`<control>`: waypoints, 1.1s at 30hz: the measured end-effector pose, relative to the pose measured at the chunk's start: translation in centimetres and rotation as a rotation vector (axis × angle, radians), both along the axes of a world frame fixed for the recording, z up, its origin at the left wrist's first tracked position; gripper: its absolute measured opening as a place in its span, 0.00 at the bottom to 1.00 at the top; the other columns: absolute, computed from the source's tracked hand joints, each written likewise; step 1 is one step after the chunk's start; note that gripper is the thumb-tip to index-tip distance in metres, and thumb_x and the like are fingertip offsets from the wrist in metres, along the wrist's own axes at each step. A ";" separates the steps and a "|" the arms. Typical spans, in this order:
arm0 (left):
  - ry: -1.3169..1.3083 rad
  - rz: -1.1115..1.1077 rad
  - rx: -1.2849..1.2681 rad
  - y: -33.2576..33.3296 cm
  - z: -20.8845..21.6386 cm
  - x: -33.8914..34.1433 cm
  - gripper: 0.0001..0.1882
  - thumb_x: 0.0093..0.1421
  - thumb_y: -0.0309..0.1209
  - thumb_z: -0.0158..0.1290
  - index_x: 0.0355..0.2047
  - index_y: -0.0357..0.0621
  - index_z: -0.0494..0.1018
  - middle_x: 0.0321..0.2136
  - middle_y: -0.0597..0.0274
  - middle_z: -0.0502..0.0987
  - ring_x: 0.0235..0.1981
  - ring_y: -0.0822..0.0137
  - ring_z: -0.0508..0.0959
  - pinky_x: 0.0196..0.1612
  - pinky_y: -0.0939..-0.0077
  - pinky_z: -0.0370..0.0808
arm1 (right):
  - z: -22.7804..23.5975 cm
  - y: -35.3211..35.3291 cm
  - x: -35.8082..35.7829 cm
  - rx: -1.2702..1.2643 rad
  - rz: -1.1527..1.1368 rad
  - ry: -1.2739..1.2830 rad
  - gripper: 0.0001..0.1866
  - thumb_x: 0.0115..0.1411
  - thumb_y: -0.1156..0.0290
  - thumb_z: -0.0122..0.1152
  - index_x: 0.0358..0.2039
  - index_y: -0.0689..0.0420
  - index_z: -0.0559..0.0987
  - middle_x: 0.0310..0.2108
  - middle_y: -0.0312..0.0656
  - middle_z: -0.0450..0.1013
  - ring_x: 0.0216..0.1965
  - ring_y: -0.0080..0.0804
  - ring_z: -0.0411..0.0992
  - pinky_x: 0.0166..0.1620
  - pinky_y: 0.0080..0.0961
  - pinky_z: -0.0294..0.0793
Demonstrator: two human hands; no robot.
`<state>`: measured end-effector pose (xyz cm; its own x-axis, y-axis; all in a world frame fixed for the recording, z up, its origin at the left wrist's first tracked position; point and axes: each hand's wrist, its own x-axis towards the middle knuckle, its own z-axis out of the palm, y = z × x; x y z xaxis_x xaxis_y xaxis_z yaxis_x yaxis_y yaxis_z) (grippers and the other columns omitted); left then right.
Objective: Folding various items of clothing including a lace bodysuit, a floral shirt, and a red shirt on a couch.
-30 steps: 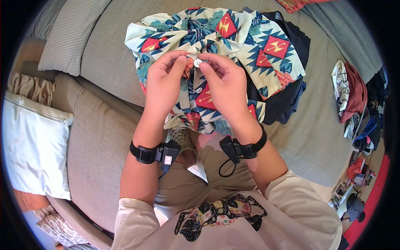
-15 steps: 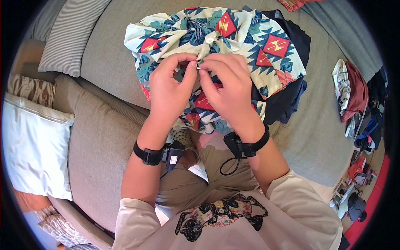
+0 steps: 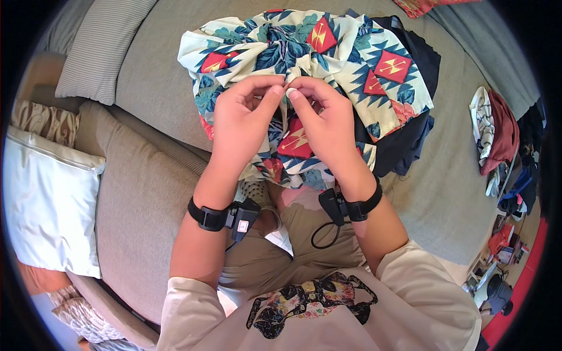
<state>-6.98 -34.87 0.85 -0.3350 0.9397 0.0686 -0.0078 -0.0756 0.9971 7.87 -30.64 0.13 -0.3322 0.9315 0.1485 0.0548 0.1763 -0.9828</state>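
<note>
A patterned shirt (image 3: 363,50) in cream, blue and red lies bunched on the grey sofa, over dark navy clothing (image 3: 422,55). Both hands meet at the shirt's front, fingertips almost touching. My left hand (image 3: 241,120) is closed, pinching the cloth edge between thumb and forefinger. Close beside it, my right hand (image 3: 329,120) pinches the shirt too, its thumb against a small white spot that looks like a button. The fingers partly hide what lies between them. Each wrist wears a black strap with a small box.
The sofa seat (image 3: 158,70) spreads around the shirt. A striped cushion (image 3: 105,47) and a white cushion (image 3: 52,199) are on the left. At the right edge lie a reddish-brown garment (image 3: 502,131) and other clothes, with assorted small items below. My knees are just below the shirt.
The white button seen above my fingertips half a second ago no longer shows there. My right fingers have curled in closer to the left, and the cloth has shifted slightly.
</note>
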 end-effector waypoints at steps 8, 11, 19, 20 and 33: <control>0.013 -0.054 -0.087 0.2 -0.1 -0.1 0.16 0.62 0.24 0.62 0.50 0.32 0.77 0.40 0.62 0.82 0.35 0.79 0.77 0.40 0.82 0.77 | -1.3 0.4 -0.2 -0.164 0.015 0.248 0.10 0.68 0.74 0.60 0.47 0.65 0.81 0.34 0.34 0.79 0.33 0.16 0.71 0.38 0.18 0.71; 0.087 -0.072 -0.127 0.1 0.0 -0.1 0.14 0.61 0.25 0.63 0.46 0.32 0.79 0.36 0.65 0.82 0.33 0.79 0.75 0.38 0.83 0.75 | -1.6 0.6 0.3 -0.284 0.097 0.278 0.09 0.68 0.75 0.59 0.46 0.63 0.79 0.37 0.34 0.78 0.36 0.16 0.72 0.40 0.17 0.72; 0.167 -0.020 -0.096 -0.1 0.2 -0.2 0.08 0.62 0.25 0.63 0.40 0.37 0.77 0.32 0.70 0.79 0.33 0.81 0.76 0.37 0.85 0.74 | -0.4 0.6 1.0 -0.301 -0.014 0.283 0.09 0.67 0.77 0.61 0.47 0.63 0.77 0.39 0.37 0.79 0.40 0.19 0.76 0.46 0.19 0.74; 0.179 -0.013 -0.115 -0.1 0.2 -0.2 0.09 0.63 0.25 0.63 0.41 0.36 0.77 0.32 0.70 0.79 0.33 0.80 0.76 0.37 0.85 0.73 | 0.0 0.3 1.0 -0.239 -0.008 0.263 0.10 0.67 0.76 0.62 0.47 0.64 0.77 0.39 0.38 0.79 0.40 0.19 0.76 0.45 0.19 0.74; 0.690 0.150 0.022 -0.6 0.8 0.3 0.07 0.62 0.25 0.62 0.39 0.34 0.79 0.30 0.67 0.78 0.29 0.78 0.73 0.32 0.81 0.71 | 1.5 -0.7 1.2 0.705 -0.119 -0.305 0.07 0.51 0.75 0.71 0.31 0.55 0.82 0.27 0.41 0.76 0.28 0.40 0.74 0.34 0.34 0.75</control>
<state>-6.63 -35.50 1.66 -0.3337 0.8827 0.3309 0.6379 -0.0469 0.7687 9.11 -31.32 1.62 -0.3576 0.6827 0.6372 0.3624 0.7303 -0.5791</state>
